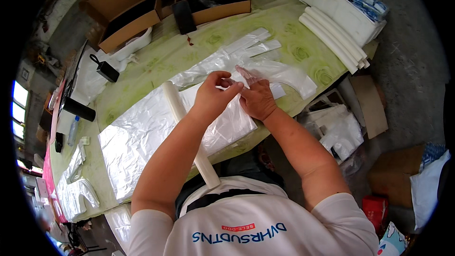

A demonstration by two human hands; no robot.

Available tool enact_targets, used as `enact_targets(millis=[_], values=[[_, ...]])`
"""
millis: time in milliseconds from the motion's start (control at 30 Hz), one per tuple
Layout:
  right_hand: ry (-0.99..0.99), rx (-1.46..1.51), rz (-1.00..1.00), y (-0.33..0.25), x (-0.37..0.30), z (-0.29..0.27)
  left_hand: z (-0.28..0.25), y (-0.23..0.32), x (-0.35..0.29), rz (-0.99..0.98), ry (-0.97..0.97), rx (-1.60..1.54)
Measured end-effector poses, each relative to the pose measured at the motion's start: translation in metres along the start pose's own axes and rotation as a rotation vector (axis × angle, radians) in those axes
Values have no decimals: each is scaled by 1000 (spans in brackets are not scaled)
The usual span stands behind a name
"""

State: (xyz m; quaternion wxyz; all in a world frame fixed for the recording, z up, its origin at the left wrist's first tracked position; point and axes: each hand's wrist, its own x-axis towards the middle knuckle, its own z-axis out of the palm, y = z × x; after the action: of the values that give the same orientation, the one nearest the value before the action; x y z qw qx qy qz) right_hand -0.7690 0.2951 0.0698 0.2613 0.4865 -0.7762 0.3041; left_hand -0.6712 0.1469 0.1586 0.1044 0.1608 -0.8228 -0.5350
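Observation:
A stack of thin, shiny white plastic bags [135, 132] lies flat on the table in front of me. Across it rests a white tube [204, 167], its near end reaching past the table edge to my waist. Over the stack's right end, my left hand [212, 96] pinches a piece of clear film with thumb and curled fingers. My right hand [258, 100] is close against it, gripping the same plastic bag [247, 74], whose film covers some of its fingers. Loose bag handles [256, 42] spread out beyond both hands.
Several white tubes [332, 38] lie beside a white foam box [339, 0] at far right. Open cardboard boxes [215, 12] and a black phone-like slab [183, 17] are at the back. A black speaker [107, 71], black cylinder [79, 109] and bottle [73, 130] stand left.

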Motion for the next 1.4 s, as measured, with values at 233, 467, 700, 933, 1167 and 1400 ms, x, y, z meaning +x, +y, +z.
enact_targets(millis=[233,467,700,933,1167,1400], values=[[-125,140,116,0,-1,-1,-5,-6,10,-199,131,-166],[79,68,-93,-1,9,-7,-8,-20,22,-222,44,16],[141,61,295,14,8,10,-124,-40,-66,-86,520,-617],[146,56,321,23,3,15,-216,-117,-166,-345,901,-561],[180,-1,233,27,2,21,-249,-173,-194,-439,803,434],[213,-46,152,29,3,9,-154,-113,-154,61,668,90]])
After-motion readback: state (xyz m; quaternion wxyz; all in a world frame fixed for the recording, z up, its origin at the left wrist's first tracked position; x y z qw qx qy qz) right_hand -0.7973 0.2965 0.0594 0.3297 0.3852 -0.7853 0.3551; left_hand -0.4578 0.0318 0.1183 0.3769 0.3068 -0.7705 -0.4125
